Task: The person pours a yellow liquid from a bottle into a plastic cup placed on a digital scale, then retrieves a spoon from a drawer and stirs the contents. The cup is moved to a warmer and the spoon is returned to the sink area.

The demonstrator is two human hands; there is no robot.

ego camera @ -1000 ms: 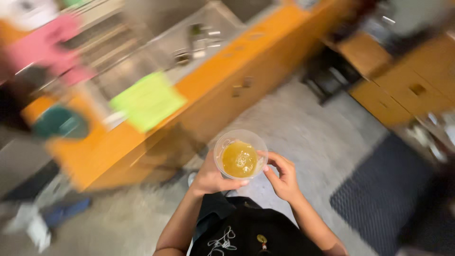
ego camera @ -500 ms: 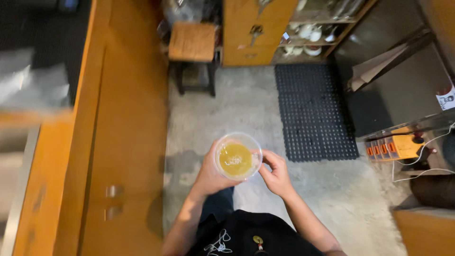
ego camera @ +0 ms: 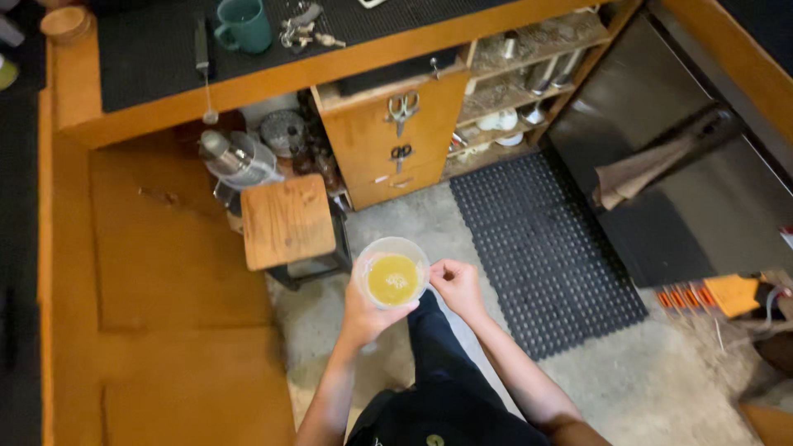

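The left hand wraps the side of a clear round plastic cup holding yellow-orange liquid, gripping it upright at waist height; the right hand pinches its rim with closed fingers. The cup is filled partway and carried, not set down anywhere. Beyond it stand a small wooden stool, a black rubber floor mat and a wooden table with a green mug.

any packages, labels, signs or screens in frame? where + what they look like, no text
Orange packets: row on the floor at right, beside the black mat; small, orange-red.
Orange card: next to them, flat, squarish.
Clear cup of yellow liquid in left hand, right hand at its rim: no label visible.
No screens.
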